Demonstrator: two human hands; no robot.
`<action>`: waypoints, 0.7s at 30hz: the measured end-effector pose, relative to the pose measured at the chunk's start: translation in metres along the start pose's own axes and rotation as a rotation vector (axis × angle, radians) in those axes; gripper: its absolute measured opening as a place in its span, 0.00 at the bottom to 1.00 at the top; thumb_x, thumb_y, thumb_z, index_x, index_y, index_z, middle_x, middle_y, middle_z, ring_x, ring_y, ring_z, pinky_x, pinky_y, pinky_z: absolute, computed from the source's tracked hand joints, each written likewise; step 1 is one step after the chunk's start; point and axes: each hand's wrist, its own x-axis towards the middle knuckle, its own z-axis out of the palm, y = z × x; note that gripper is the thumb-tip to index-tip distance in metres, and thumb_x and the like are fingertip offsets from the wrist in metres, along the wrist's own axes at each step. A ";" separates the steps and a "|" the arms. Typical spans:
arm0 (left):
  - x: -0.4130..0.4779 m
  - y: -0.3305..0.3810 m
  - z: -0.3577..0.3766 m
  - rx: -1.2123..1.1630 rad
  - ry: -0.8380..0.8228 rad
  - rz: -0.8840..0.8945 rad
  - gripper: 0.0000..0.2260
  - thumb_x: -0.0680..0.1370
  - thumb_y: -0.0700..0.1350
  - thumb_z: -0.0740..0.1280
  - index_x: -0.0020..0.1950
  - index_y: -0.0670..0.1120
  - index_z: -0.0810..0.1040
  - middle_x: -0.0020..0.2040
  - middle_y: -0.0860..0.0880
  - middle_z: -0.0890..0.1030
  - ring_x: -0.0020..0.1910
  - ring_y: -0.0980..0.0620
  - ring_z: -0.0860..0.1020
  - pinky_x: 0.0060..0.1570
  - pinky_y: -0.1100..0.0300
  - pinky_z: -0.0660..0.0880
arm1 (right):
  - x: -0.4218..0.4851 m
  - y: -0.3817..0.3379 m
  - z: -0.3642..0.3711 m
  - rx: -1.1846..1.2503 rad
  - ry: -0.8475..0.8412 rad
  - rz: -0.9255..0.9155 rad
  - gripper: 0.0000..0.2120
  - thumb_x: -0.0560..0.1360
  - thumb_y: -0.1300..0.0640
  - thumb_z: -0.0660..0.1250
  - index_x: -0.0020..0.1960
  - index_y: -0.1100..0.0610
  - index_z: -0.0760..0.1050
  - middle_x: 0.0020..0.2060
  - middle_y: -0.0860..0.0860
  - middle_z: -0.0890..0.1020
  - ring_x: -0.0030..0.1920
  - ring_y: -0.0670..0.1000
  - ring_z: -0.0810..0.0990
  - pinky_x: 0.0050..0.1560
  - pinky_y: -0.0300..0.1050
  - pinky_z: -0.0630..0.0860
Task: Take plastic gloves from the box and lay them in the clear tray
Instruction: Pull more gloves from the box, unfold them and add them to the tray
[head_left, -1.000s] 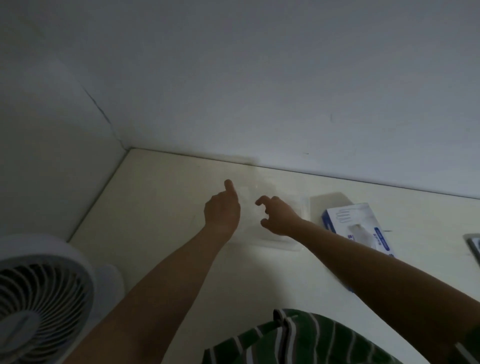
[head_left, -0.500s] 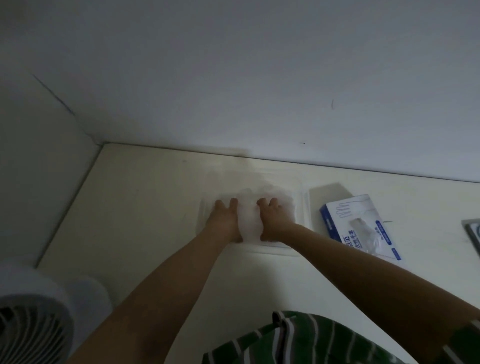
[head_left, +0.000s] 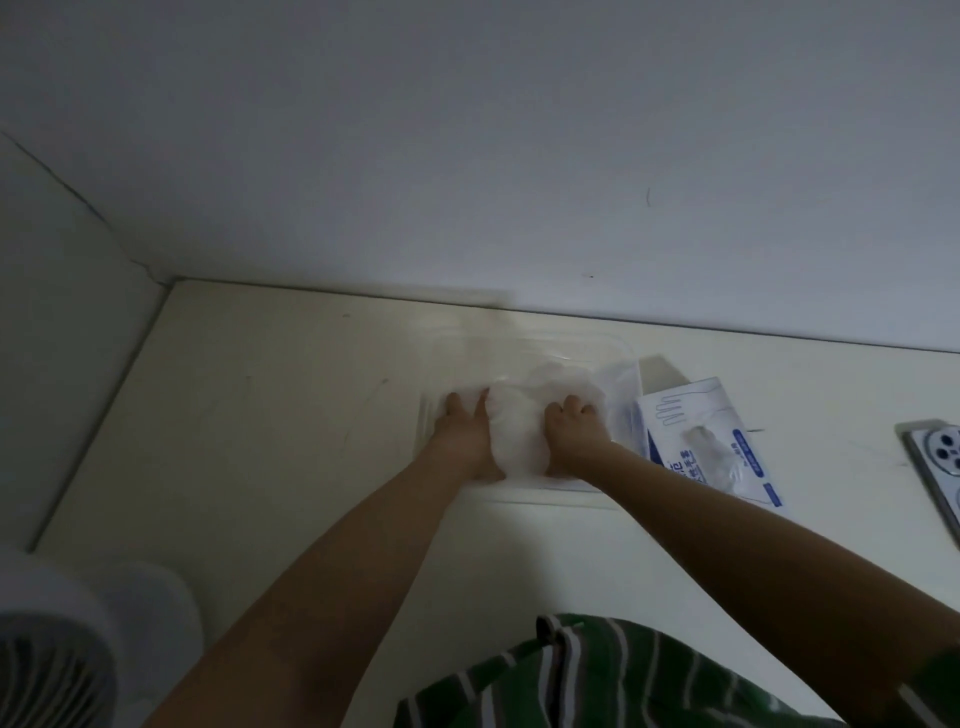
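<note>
A clear tray lies on the pale table near the wall. Thin whitish plastic gloves lie in a heap inside it. My left hand presses flat on the left side of the heap, fingers straight. My right hand rests on the right side of the heap with its fingers curled at the knuckles; whether it pinches plastic I cannot tell. The white and blue glove box lies just right of the tray, with a glove sticking out of its opening.
A white fan stands at the lower left. A phone lies at the right edge. The wall runs close behind the tray, and a side wall closes the left. My striped green shirt shows at the bottom.
One second ago both hands hovered above the tray; they came down onto the glove heap. Since half a second ago they have moved slightly apart on it.
</note>
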 end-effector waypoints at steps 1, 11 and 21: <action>-0.003 0.009 -0.001 -0.010 -0.005 0.010 0.53 0.71 0.55 0.74 0.79 0.49 0.36 0.76 0.33 0.38 0.74 0.33 0.57 0.71 0.52 0.61 | -0.004 0.007 -0.001 0.005 0.001 0.018 0.37 0.71 0.53 0.74 0.71 0.64 0.59 0.67 0.63 0.63 0.67 0.63 0.66 0.68 0.52 0.65; -0.036 0.065 -0.024 0.062 0.276 0.063 0.18 0.78 0.49 0.64 0.66 0.42 0.72 0.64 0.40 0.69 0.58 0.40 0.75 0.55 0.54 0.72 | -0.056 0.052 -0.041 0.398 0.296 -0.174 0.14 0.76 0.55 0.69 0.60 0.56 0.75 0.57 0.54 0.76 0.56 0.52 0.77 0.60 0.47 0.74; -0.070 0.173 -0.032 -0.208 0.667 0.392 0.06 0.78 0.48 0.63 0.48 0.47 0.76 0.42 0.49 0.80 0.41 0.47 0.78 0.38 0.57 0.72 | -0.093 0.164 -0.020 0.495 0.574 0.082 0.09 0.75 0.59 0.67 0.55 0.55 0.77 0.54 0.55 0.77 0.54 0.55 0.76 0.52 0.46 0.75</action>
